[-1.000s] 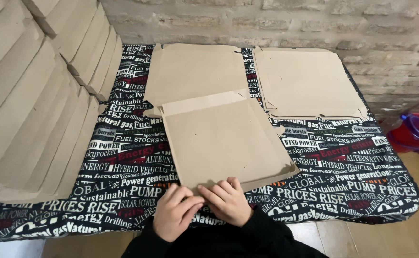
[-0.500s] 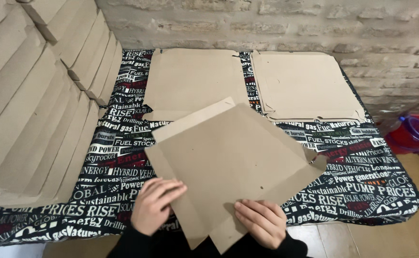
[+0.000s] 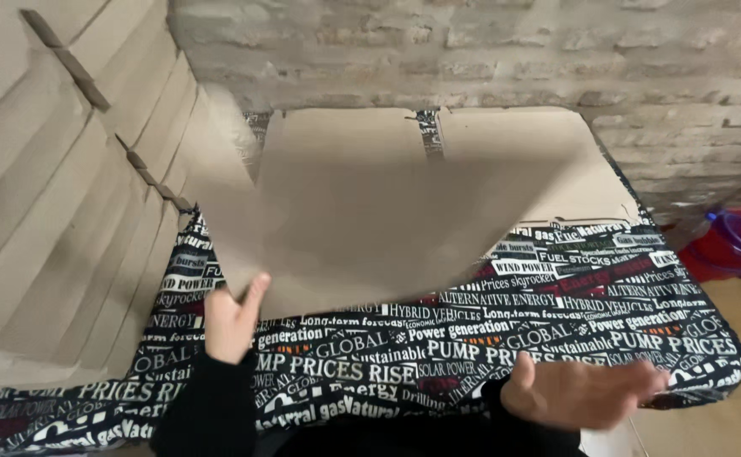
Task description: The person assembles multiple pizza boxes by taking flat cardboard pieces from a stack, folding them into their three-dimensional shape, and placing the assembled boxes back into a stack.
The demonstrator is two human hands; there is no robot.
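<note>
Cardboard sheet [image 3: 362, 228], blurred, pinched in left hand [image 3: 233, 320]; right hand [image 3: 578, 391] open, apart.

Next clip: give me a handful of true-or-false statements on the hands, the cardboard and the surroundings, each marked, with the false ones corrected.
1. The left hand holds the blurred cardboard sheet at its lower left edge. True.
2. The right hand grips the sheet too. False: it is open, palm up, apart from the sheet.
3. The tablecloth is plain white. False: it is black with printed lettering.
4. Stacked cardboard stands on the left. True.
5. A brick wall is behind the table. True.
</note>
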